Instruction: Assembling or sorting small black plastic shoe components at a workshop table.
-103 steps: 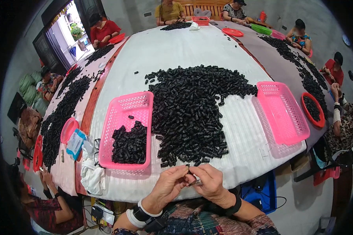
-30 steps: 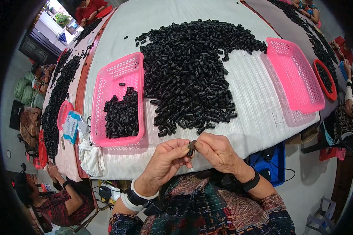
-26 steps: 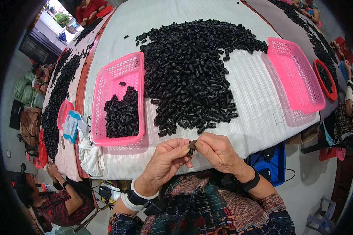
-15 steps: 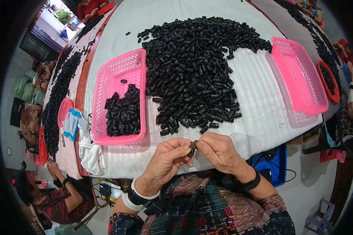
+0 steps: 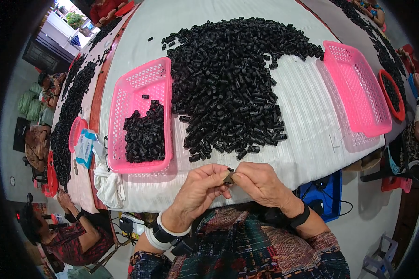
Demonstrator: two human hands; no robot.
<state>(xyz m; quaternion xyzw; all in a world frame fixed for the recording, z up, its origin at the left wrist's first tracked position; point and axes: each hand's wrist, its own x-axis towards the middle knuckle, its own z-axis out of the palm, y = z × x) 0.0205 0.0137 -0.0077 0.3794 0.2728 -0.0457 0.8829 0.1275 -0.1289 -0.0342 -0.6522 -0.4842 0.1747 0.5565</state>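
Note:
At the table's near edge, my two hands meet fingertip to fingertip. My left hand point(image 5: 201, 187) pinches a small black cylindrical plastic part point(image 5: 230, 170) between thumb and fingers, which hide most of it. My right hand point(image 5: 260, 183) is closed on a small, flat, grey-brown blade-like piece point(image 5: 229, 177), pressed against that part; its exact kind cannot be made out. Just beyond my fingers spreads a big heap of similar black plastic parts point(image 5: 223, 88). Left of the heap, a pink plastic basket point(image 5: 168, 111) holds a smaller pile of them.
Another pink basket point(image 5: 333, 86) stands at the right on the white cloth point(image 5: 307, 135). A white rag point(image 5: 108, 186) and a blue-white packet point(image 5: 85, 149) lie at the left. Below the right edge is a blue crate point(image 5: 333, 197). Other people work at neighbouring tables, one seated at left point(image 5: 74, 232).
The flat piece has tilted and slid slightly lower between my fingertips, and the black part's end now shows above it. My right hand has shifted a little downward.

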